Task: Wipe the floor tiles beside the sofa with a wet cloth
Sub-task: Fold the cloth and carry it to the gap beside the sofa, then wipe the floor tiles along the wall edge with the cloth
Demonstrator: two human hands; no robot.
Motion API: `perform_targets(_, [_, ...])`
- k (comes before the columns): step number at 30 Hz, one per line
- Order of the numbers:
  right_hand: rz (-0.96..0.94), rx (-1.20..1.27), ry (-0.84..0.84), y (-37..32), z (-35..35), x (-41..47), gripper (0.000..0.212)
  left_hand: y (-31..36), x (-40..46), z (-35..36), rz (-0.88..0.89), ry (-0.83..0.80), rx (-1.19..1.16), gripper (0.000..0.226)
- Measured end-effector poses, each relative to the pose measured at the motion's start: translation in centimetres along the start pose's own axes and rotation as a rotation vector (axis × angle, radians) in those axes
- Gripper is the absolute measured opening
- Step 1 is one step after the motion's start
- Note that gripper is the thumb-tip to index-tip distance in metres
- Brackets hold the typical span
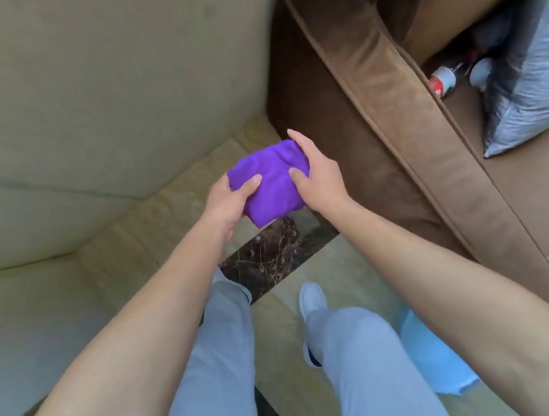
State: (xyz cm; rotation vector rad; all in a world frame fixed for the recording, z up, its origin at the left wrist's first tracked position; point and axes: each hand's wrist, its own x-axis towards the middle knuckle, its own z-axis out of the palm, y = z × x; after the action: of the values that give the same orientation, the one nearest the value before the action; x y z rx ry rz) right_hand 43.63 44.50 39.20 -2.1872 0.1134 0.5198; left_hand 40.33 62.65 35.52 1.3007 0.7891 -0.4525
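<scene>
Above floor tiles [333,269], purple cloth [269,183] bunched, folded, held in air between both hands. Left hand [224,206] pinches left edge, thumb on top; right hand [317,176] clamps right side. Brown sofa [374,102] just right; bottle [444,80], grey cushion [530,79] on seat. Blue bag [434,357] by right leg.

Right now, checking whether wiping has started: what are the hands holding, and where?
Both hold the purple cloth: left hand its left edge, right hand its right edge.
</scene>
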Motion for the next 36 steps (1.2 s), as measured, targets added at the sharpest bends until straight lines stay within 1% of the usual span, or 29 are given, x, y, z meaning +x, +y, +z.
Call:
perform_targets(4, [-0.103,-0.169,0.001,5.0,4.8,6.1,0.069,-2.8,8.8,-1.0,-0.037,-0.034,0.047,0.043])
perform_targets(6, [-0.105,-0.234,-0.009,8.7,8.2,10.6,0.07,-5.4,14.8,-1.2,-0.026,0.006,0.066,0.04])
perform_targets(9, [-0.145,-0.308,-0.024,14.0,13.0,17.7,0.07,-10.0,23.5,-1.7,-0.009,0.033,0.018,0.037])
perform_targets(11, [-0.184,-0.343,-0.035,17.3,16.4,22.5,0.071,-13.2,29.3,-2.5,-0.002,0.062,-0.036,0.03])
perform_targets(14, [-0.189,-0.381,-0.074,21.8,20.9,29.0,0.066,-17.3,37.3,-4.1,0.031,0.095,-0.083,0.022])
perform_targets(16, [-0.182,-0.39,-0.066,24.4,23.4,32.2,0.063,-19.2,41.5,-4.8,0.062,0.109,-0.087,0.023])
perform_targets(19, [-0.201,-0.376,-0.012,27.2,25.7,35.6,0.062,-21.3,45.3,-4.8,0.09,0.153,-0.064,0.029])
perform_targets(23, [-0.19,-0.389,0.105,27.9,26.8,37.1,0.054,-20.8,45.9,-4.4,0.068,0.171,-0.229,0.04])
perform_targets(24, [-0.192,-0.424,0.162,27.7,26.9,36.9,0.054,-20.7,45.4,-4.7,0.082,0.21,-0.217,0.04])
perform_targets(25, [-0.213,-0.487,0.233,27.4,27.0,36.4,0.054,-20.9,44.6,-5.2,0.13,0.283,-0.118,0.04])
perform_targets(26, [-0.262,-0.565,0.28,27.2,27.3,35.6,0.054,-21.4,43.7,-6.1,0.211,0.374,0.084,0.04])
perform_targets(27, [-0.34,-0.646,0.273,27.2,28.0,34.6,0.055,-22.4,43.0,-7.2,0.31,0.457,0.355,0.042])
perform_targets(28, [-0.428,-0.734,0.201,27.5,28.9,33.6,0.057,-23.6,42.1,-8.5,0.406,0.52,0.652,0.046])
perform_targets(29, [-0.498,-0.832,0.089,28.2,30.0,32.8,0.059,-25.0,41.1,-9.9,0.445,0.55,0.916,0.053])
perform_targets(30, [-0.536,-0.924,-0.015,29.1,30.9,32.4,0.061,-26.4,40.3,-11.3,0.419,0.536,1.119,0.062])
perform_targets(31, [-0.555,-1.0,-0.054,30.0,31.2,32.6,0.063,-27.6,39.6,-12.4,0.364,0.493,1.247,0.071])
perform_targets(32, [-0.55,-1.029,-0.038,30.8,31.0,33.3,0.062,-28.7,39.2,-13.2,0.305,0.45,1.294,0.079])
perform_targets(33, [-0.516,-1.012,0.002,31.3,30.3,34.3,0.061,-29.4,38.8,-13.5,0.26,0.429,1.294,0.085])
perform_targets(35, [-0.441,-0.951,0.077,31.5,29.0,36.2,0.059,-30.2,38.6,-13.8,0.217,0.432,1.241,0.089])
perform_targets(36, [-0.415,-0.941,0.087,31.5,28.5,36.8,0.059,-30.4,38.3,-13.7,0.214,0.433,1.218,0.088])
